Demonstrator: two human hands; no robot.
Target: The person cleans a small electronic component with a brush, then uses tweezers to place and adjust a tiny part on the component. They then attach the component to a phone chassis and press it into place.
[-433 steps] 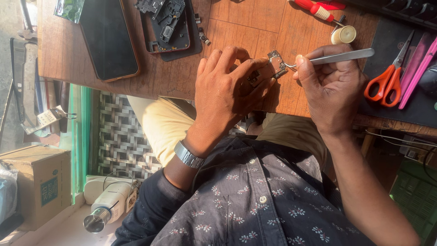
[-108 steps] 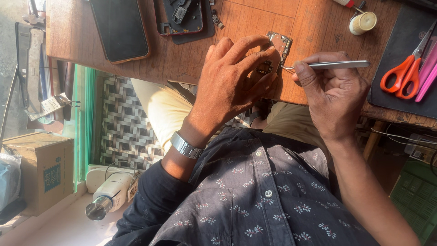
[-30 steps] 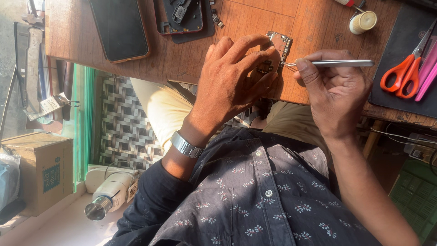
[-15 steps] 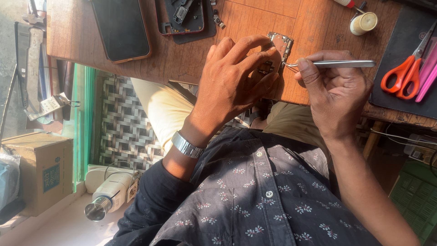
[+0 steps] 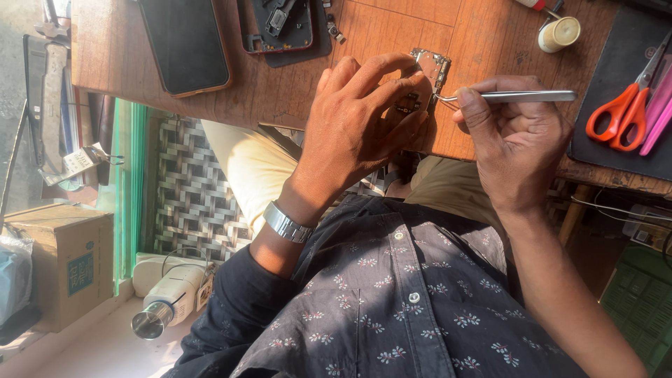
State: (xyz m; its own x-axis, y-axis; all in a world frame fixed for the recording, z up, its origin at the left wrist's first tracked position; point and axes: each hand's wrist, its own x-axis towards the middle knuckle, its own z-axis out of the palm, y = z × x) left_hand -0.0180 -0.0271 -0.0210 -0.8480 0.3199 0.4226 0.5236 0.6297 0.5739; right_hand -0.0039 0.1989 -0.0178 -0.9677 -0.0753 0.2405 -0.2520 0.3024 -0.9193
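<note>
Far left there's a cardboard box (image 5: 59,269) on the floor with a hot air gun (image 5: 171,304) next to it. Up on your desk (image 5: 378,56) sits a dark phone (image 5: 185,43) face down, then an opened phone frame (image 5: 283,28) just beside it. Your left hand (image 5: 357,129) is curled over a small circuit board (image 5: 427,70) near the desk's front edge, fingers (image 5: 392,66) bent and pinning it down. Your right hand (image 5: 514,136) has its fingers closed around metal tweezers (image 5: 514,96), tips touching the board's edge. Further right: a small cream roll of tape (image 5: 558,33), and orange scissors (image 5: 623,112) on a black mat (image 5: 616,63).
</note>
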